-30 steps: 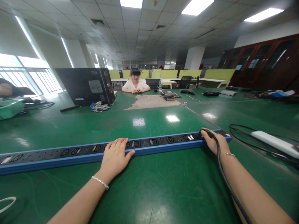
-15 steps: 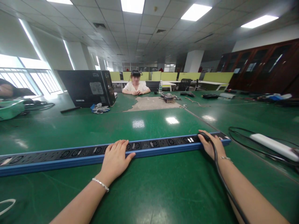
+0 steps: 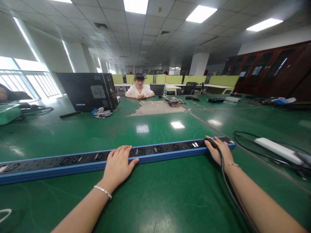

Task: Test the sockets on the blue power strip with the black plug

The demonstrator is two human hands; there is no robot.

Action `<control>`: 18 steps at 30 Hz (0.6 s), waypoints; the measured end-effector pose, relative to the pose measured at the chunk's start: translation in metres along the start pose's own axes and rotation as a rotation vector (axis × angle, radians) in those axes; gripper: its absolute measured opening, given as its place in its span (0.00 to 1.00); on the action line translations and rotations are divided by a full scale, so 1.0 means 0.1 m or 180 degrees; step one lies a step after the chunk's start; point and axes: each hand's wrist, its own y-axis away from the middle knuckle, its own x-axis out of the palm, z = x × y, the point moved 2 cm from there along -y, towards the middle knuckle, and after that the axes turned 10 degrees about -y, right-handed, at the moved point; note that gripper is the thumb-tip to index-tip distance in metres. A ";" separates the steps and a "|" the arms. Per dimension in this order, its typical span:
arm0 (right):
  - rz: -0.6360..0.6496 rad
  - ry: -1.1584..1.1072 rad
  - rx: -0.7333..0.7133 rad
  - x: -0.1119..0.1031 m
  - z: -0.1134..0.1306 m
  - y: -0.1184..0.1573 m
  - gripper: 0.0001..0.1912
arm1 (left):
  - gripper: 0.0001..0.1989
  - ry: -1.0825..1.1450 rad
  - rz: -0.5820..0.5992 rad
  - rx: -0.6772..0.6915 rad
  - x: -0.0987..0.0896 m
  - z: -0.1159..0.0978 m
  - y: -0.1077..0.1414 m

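A long blue power strip (image 3: 155, 157) with a black row of sockets lies across the green table (image 3: 170, 191). My left hand (image 3: 119, 163) rests over the strip near its middle, fingers on its top and thumb along the front side, gripping it. Near the strip's right end, my right hand (image 3: 219, 150) holds a black plug (image 3: 211, 142) against the sockets. From the plug a thick black cable (image 3: 224, 179) runs down along my right forearm. Whether the plug sits fully in a socket cannot be seen.
On the right lie a white power strip (image 3: 278, 150) and looped black cables. A black computer case (image 3: 88, 91), gloves (image 3: 102, 113) and a green basket (image 3: 9, 114) stand at the left. Across the table sits a person (image 3: 140, 90), near a bottle (image 3: 165, 90).
The whole view has shifted slightly, so things sit a little further left. Both hands keep their places on the blue strip, and the plug is still in my right hand.
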 end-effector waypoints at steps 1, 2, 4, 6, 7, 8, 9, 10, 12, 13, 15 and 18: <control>0.0000 0.0034 0.0034 -0.01 0.01 0.00 0.24 | 0.26 -0.0007 0.0010 0.0003 0.00 0.00 0.00; -0.0008 0.0070 0.0088 -0.02 0.02 0.00 0.24 | 0.27 -0.0021 0.0028 0.0014 0.00 0.00 0.00; -0.0055 0.0133 0.0242 -0.03 0.05 0.00 0.23 | 0.27 -0.0067 0.0065 0.0037 0.00 0.00 0.00; -0.0124 0.0126 0.0357 -0.03 0.10 0.01 0.23 | 0.27 -0.0109 0.0083 0.0046 -0.01 0.00 -0.01; -0.0142 0.0091 0.0373 -0.02 0.12 0.02 0.22 | 0.27 -0.0124 0.0085 0.0053 -0.01 0.00 -0.01; -0.0193 0.0053 0.0393 0.00 0.15 0.03 0.22 | 0.28 -0.0135 0.0082 0.0059 -0.02 0.00 -0.01; -0.0242 0.0019 0.0425 0.01 0.17 0.04 0.22 | 0.28 -0.0143 0.0077 0.0072 -0.02 0.00 -0.01; -0.0290 -0.0019 0.0455 0.02 0.19 0.05 0.21 | 0.28 -0.0148 0.0073 0.0085 -0.02 0.00 -0.01; -0.0368 -0.0151 0.0487 0.02 0.22 0.05 0.21 | 0.28 -0.0151 0.0058 0.0097 -0.02 0.00 -0.01; -0.0380 -0.0264 0.0476 0.01 0.23 0.05 0.20 | 0.28 -0.0149 0.0047 0.0090 -0.01 0.00 -0.01; -0.0436 -0.0618 0.0473 -0.02 0.20 0.02 0.20 | 0.28 -0.0138 0.0025 0.0070 -0.01 0.01 -0.01; -0.1161 -0.1407 0.0800 -0.14 0.03 -0.04 0.25 | 0.28 -0.0122 0.0018 0.0065 -0.01 0.01 -0.01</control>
